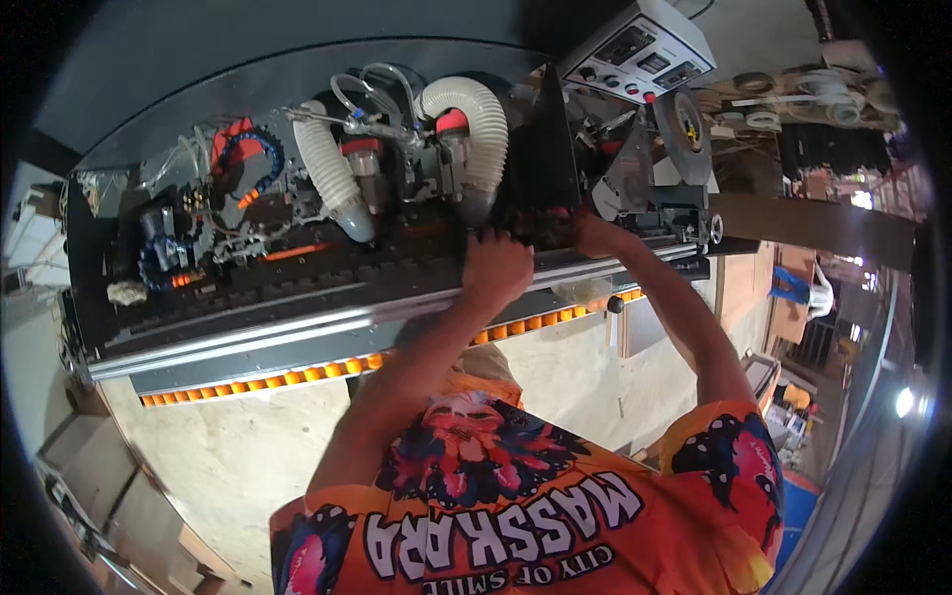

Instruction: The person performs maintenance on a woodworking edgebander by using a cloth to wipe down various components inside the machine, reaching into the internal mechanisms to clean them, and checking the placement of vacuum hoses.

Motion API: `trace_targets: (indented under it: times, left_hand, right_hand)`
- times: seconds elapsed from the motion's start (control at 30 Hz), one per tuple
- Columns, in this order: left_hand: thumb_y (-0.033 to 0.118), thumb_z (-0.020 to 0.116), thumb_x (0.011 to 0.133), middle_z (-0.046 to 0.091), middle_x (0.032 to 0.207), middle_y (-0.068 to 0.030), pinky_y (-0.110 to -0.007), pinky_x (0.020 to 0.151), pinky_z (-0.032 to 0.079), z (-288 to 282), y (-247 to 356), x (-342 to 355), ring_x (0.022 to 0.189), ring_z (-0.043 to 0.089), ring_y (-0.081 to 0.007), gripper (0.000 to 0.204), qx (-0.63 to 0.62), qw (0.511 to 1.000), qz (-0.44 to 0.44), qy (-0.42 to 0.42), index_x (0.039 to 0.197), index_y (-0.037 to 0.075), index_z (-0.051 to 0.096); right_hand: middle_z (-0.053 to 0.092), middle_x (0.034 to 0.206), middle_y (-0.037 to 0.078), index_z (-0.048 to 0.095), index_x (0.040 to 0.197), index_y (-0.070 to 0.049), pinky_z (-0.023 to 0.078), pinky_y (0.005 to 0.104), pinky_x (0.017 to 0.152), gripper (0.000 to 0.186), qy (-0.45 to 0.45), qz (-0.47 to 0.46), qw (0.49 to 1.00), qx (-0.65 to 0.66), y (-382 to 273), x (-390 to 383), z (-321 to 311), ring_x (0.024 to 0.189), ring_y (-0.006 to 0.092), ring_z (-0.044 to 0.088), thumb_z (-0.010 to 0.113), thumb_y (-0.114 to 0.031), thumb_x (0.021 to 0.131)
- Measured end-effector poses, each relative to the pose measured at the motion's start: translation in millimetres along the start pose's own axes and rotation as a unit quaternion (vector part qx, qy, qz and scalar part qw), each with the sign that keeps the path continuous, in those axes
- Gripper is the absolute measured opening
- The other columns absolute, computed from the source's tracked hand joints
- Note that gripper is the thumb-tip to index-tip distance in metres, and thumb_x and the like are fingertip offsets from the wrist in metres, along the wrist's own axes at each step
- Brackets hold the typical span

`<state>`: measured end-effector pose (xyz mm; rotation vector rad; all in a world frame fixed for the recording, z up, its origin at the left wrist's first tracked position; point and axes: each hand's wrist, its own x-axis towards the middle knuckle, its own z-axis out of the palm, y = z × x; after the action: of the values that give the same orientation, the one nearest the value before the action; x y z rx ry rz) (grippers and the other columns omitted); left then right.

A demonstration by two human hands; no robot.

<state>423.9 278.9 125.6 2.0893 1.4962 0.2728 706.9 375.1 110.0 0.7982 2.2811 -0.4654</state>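
Note:
Both hands reach into the open bay of a long black edge-banding-type machine [327, 273]. My left hand [499, 266] is just below the lower end of a ribbed white hose [486, 129]; its fingers curl down into the dark, and what they grip is hidden. My right hand [603, 237] lies farther right, closed, at the right side of a black divider panel [551, 149]. Anything inside its fingers is too dark to make out. Close to the left hand stands a motor unit with a red top [453, 129].
Another ribbed hose [332, 169] and blue-and-orange jointed coolant hoses [253, 154] fill the left side of the bay. A white control box [640, 52] stands above right, over a round reel [684, 124]. Orange rollers [312, 374] line the front edge. A black ball knob [615, 304] sticks out.

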Motion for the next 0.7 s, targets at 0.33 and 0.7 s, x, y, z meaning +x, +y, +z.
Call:
trace_targets:
  times: [0.33, 0.7]
  left_hand:
    - [0.039, 0.042, 0.104, 0.07, 0.122, -0.0196, -0.056, 0.104, 0.05, 15.1, -7.3, 26.0, 0.12, 0.064, -0.0417, 0.037, -0.002, 0.975, -0.125, -0.183, 0.117, 0.021, 0.072]
    - [0.027, 0.058, 0.088, 0.073, 0.11, -0.0243, -0.048, 0.087, 0.059, 84.0, -33.8, 69.0, 0.101, 0.072, -0.0434, 0.038, 0.06, 0.987, -0.128, -0.081, 0.107, -0.002, 0.074]
  right_hand:
    - [0.065, 0.135, 0.018, 0.061, 0.139, -0.01, 0.049, 0.0454, 0.105, 0.051, 0.026, -0.169, 0.982, 0.082, 16.1, 12.6, -15.7, 0.126, 0.0367, 0.061, 0.053, 0.0, 0.09]
    - [0.066, 0.13, 0.024, 0.061, 0.134, -0.008, 0.05, 0.0483, 0.101, 0.042, -0.037, -0.072, 0.996, 0.049, 1.6, 29.5, -22.0, 0.122, 0.0394, 0.063, 0.047, -0.012, 0.095]
